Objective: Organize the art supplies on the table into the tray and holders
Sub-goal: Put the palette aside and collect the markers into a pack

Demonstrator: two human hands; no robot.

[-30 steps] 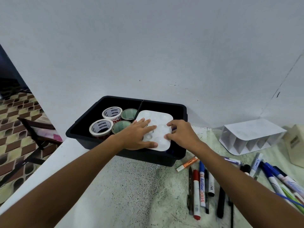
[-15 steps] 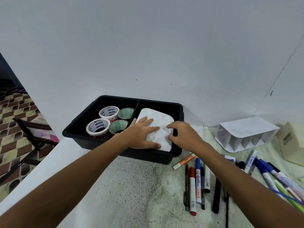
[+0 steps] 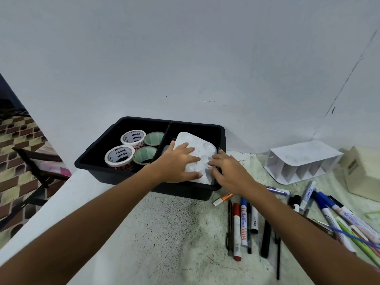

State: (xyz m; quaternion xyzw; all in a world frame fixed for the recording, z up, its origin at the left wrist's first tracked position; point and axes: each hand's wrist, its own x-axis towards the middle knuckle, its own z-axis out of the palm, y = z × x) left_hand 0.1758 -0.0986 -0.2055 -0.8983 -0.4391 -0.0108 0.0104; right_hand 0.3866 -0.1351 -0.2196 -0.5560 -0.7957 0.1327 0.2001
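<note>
— Palette point(image 3: 196, 149): where is it?
— White plastic, dimpled with round wells, tilted in the right compartment of the black tray point(image 3: 123, 179) at the table's point(image 3: 156, 233) far edge.
— The hands?
— Left hand point(image 3: 176, 163) flat on it, fingers spread; right hand point(image 3: 230, 171) curls over its near right edge.
— Nearby?
— Four tape rolls point(image 3: 120, 156) left of the divider; markers point(image 3: 243, 221) scattered right, beside a white slotted holder point(image 3: 302, 161).

tape rolls point(image 3: 119, 156): "Ninso" | blue marker point(image 3: 243, 223): "Artline 500A" | right-side marker point(image 3: 352, 218): "Artline"
</note>
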